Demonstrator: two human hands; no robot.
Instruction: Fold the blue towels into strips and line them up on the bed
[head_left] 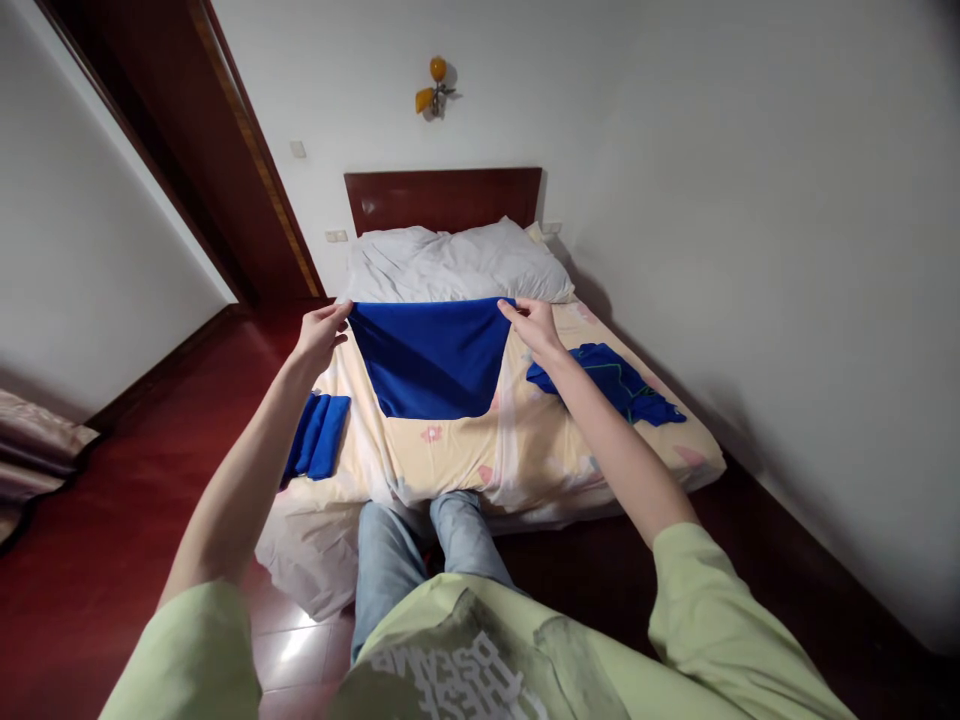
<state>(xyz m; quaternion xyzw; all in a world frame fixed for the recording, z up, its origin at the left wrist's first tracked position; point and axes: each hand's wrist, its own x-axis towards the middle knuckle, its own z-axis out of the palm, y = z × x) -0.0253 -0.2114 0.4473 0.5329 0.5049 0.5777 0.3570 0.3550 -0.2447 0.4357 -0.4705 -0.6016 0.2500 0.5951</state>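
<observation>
Royal-blue smooth cloth is spread in the air over the cream, flower-printed bed. The left hand pinches its upper left corner and the right hand pinches the upper right one. They stand wide apart, so the top edge is drawn nearly straight between them, while the lower part hangs down.

On the near left side of the bed lie compact, folded blue bundles, placed side by side; this portion seems to me already finished. How many pieces it contains I cannot say with certainty, because the left forearm covers some of it. On the right side lies a crumpled blue heap with thin green lines. It is loose and without order, and neither hand grips it, so I judge that it is not yet dealt with. The piece between the hands is, in my judgement, only partly done: it is opened and straightened, but it does not have the compact form of the bundles.
</observation>
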